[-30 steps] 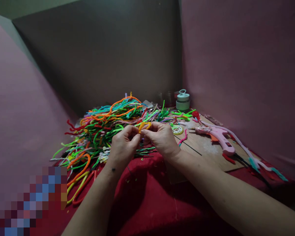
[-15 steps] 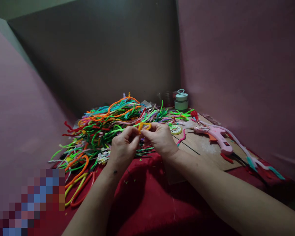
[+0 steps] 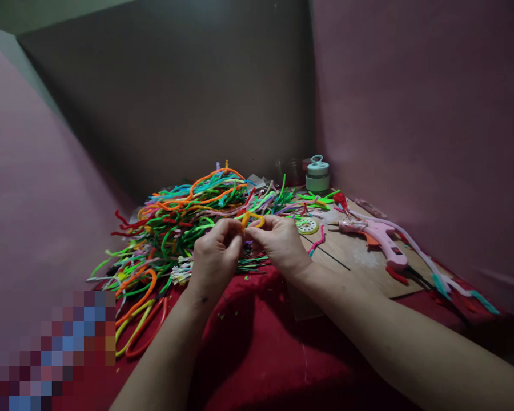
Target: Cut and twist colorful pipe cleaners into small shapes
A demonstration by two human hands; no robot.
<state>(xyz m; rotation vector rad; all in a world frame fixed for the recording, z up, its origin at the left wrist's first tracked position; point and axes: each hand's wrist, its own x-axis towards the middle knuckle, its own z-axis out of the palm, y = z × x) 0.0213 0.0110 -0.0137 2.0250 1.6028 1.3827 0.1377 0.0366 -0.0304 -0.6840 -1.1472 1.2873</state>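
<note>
Between my two hands is a yellow-orange pipe cleaner (image 3: pixel 257 218), bent into small loops that stick up above the fingertips. My left hand (image 3: pixel 218 248) pinches its left end between thumb and forefinger. On its other side, my right hand (image 3: pixel 280 242) pinches it as well, the fingertips nearly touching those of the left. My fingers hide its lower part. Just behind and left of the hands lies a big tangled pile of coloured pipe cleaners (image 3: pixel 175 220). Thin dark green stems (image 3: pixel 252 264) lie below the hands.
A pink glue gun (image 3: pixel 383 240) lies on a wooden board (image 3: pixel 346 265) at the right, its cord trailing. Near it are a round white-and-yellow disc (image 3: pixel 307 226) and a pink pipe cleaner piece (image 3: pixel 317 240). A mint-green lidded jar (image 3: pixel 317 174) stands behind. Red cloth (image 3: pixel 257 348) covers the table.
The view has shifted very slightly. Both hands keep their pinch on the yellow-orange pipe cleaner, whose loops look a little more angular now.
</note>
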